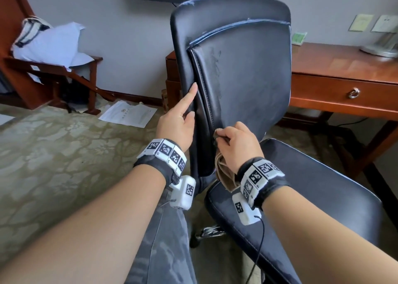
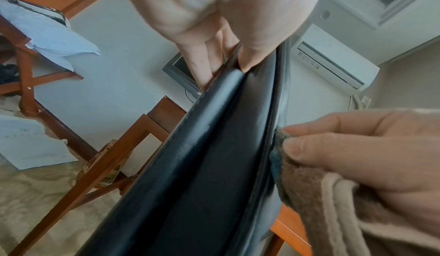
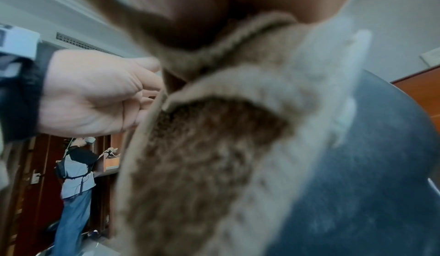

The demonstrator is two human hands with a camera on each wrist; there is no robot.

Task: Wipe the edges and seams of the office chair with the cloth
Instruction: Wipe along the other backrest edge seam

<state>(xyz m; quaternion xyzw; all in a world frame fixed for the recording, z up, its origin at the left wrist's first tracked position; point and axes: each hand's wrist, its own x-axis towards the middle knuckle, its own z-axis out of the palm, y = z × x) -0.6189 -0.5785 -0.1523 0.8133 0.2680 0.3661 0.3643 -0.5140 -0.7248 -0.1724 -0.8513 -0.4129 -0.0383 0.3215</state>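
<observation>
The black leather office chair's backrest [image 1: 237, 68] stands upright in front of me, its seat [image 1: 312, 186] to the lower right. My left hand [image 1: 178, 122] grips the backrest's left edge [image 2: 190, 147], thumb on the front, fingers behind, index finger lying straight up along the edge. My right hand [image 1: 234, 145] pinches a brown cloth [image 1: 226, 176] and presses its bunched tip into the stitched seam low on the backrest. The rest of the cloth [image 3: 202, 166] hangs below that hand towards the seat's back corner. In the left wrist view the cloth [image 2: 309, 194] touches the seam beside the right hand's fingers [image 2: 345, 143].
A wooden desk [image 1: 344, 68] with a drawer stands right behind the chair, a lamp base [image 1: 381, 46] on it. A wooden rack with a pillow [image 1: 53, 44] is at the left. Papers [image 1: 129, 113] lie on the carpet. Another person [image 3: 76, 175] stands across the room.
</observation>
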